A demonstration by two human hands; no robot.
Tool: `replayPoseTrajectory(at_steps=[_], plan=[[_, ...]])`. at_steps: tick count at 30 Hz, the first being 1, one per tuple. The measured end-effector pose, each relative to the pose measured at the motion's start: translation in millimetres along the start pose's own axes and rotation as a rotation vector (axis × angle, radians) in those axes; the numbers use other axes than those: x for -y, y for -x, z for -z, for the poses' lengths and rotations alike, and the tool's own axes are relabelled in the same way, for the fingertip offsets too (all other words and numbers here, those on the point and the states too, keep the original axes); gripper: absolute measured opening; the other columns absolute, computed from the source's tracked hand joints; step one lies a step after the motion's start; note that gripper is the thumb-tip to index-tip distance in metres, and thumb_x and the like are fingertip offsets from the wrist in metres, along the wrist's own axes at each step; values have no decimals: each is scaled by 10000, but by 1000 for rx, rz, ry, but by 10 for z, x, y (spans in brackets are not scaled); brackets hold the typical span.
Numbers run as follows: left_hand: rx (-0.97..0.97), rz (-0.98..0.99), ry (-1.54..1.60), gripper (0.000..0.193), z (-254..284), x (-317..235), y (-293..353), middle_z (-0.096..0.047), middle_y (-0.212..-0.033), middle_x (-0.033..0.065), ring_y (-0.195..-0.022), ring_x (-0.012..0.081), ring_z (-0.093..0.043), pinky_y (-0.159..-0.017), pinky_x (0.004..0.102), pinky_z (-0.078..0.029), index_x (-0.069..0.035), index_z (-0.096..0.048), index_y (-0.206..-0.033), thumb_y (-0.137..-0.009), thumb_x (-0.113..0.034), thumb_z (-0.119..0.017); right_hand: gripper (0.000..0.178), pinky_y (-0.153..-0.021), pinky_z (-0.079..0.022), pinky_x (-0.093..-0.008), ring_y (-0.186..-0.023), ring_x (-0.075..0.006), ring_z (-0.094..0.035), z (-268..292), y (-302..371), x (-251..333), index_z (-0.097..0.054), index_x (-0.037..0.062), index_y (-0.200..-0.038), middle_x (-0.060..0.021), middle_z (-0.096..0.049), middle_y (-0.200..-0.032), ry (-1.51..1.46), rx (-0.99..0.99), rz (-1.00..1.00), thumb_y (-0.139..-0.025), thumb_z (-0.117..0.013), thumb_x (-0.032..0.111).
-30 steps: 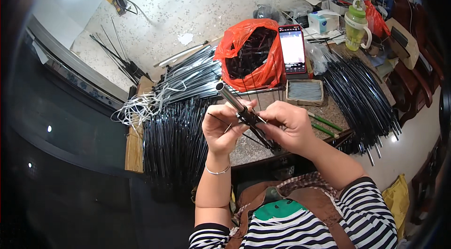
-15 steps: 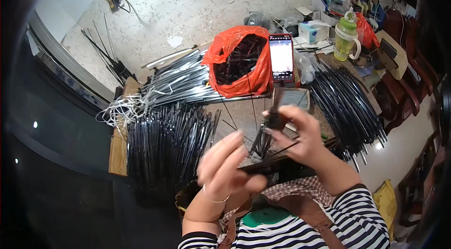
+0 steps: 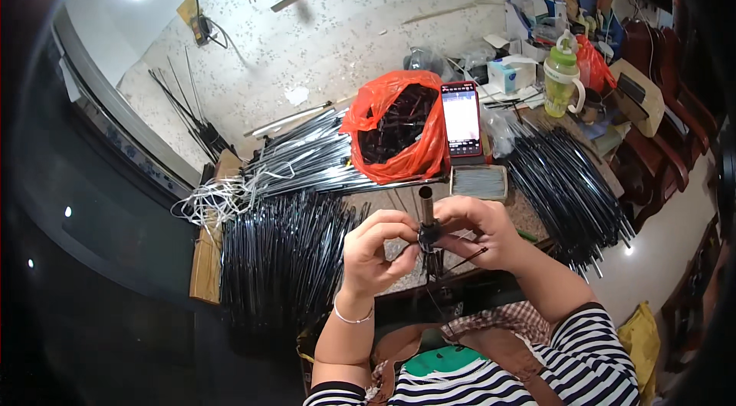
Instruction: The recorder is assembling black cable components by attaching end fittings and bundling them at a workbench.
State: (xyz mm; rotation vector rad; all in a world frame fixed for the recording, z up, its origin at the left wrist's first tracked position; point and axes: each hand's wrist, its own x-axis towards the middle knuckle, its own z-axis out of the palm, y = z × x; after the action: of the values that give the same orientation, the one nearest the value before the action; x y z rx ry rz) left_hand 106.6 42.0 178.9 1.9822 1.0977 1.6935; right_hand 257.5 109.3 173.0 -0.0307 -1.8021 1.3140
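Observation:
In front of my chest, a short dark metal tube (image 3: 426,209) stands nearly upright, open end up. Round its lower part sits a black ribbed collar (image 3: 429,233), with thin black rods (image 3: 434,262) hanging beneath. My right hand (image 3: 492,231) is closed on the collar from the right; one thin dark rod slants out below its fingers. From the left, my left hand (image 3: 376,249) pinches at the collar's edge with thumb and forefinger. What lies between those two fingertips is too small to make out.
A thick layer of black rods (image 3: 284,253) covers the table's left side; another bundle (image 3: 567,191) lies right. Behind stand a red plastic bag (image 3: 360,107) of dark parts and a phone (image 3: 462,118). A tray of thin grey pins (image 3: 479,184) and green bottle (image 3: 562,80) are rightward.
My left hand has come up from below, apart from the collar, to meet it. The tube is now steadier and more upright in my right hand. The whole view has shifted slightly.

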Motion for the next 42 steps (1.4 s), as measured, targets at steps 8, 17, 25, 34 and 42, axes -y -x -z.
replayPoseTrajectory(at_steps=[8, 17, 25, 34, 42], plan=[[-169, -3, 275, 138, -66, 164, 241, -516, -774, 145, -689, 194, -507, -590, 232, -407, 34, -496, -718, -596, 62, -553, 221, -579, -424, -261, -688, -184, -531, -128, 47, 8, -478, 50, -764, -96, -518, -771, 336, -103, 133, -602, -617, -3], [-155, -104, -33, 112, -13, 149, 246, -506, -780, 134, -684, 207, -497, -600, 252, -407, 5, -471, -737, -649, 60, -513, 183, -571, -425, -252, -669, -191, -533, -223, 20, -108, -505, 22, -755, -97, -524, -754, 360, -123, 214, -603, -602, -10], [-129, 258, 521, 272, -280, 75, 341, -373, -1037, 96, -922, 151, -395, -831, 270, -275, -9, -321, -1036, -813, -162, -352, 172, -525, -415, -203, -610, -106, -497, -277, 21, 38, -499, 19, -806, -48, -497, -757, 195, -216, -89, -652, -535, -48], [-390, 209, 841, 332, -423, 64, 303, -436, -951, 59, -857, 130, -423, -791, 268, -307, -81, -306, -1080, -772, -56, -429, 146, -399, -321, -186, -485, -54, -420, -338, 76, -82, -525, 27, -824, -12, -451, -660, 31, -263, -40, -680, -549, 19], [-446, 182, 498, 309, -435, 149, 448, -408, -960, 83, -825, 131, -419, -753, 246, -347, -64, -324, -1078, -796, -154, -413, 172, -452, -336, -194, -533, -90, -425, -484, 66, -50, -478, 26, -816, -55, -442, -737, 339, -296, -1, -661, -552, 18]])
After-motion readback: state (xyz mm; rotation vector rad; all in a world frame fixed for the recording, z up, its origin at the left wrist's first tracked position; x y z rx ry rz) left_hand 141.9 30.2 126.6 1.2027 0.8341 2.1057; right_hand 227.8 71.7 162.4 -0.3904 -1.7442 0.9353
